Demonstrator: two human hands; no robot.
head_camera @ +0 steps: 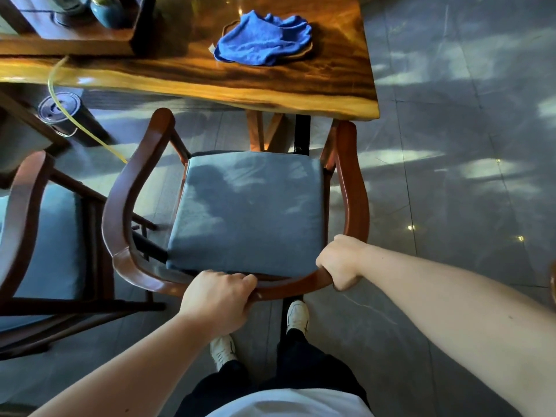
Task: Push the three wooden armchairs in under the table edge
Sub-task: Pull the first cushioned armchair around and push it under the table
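Note:
A wooden armchair (126, 182) with a curved reddish rail and a grey seat cushion (249, 212) stands right in front of me, facing the wooden table (228, 85). Its armrest tips are just at the table's near edge; the seat is out from under it. My left hand (218, 299) grips the back rail near its middle. My right hand (341, 261) grips the rail at its right rear curve. A second armchair (27, 212) with the same cushion stands to the left, partly cut off by the frame.
A blue cloth (264, 40) lies on the table near its right end. A dark tray (75, 34) with pots sits at the back left. A cylindrical bin (60, 111) with a yellow hose stands under the table. Grey tiled floor (451, 176) spreads to the right.

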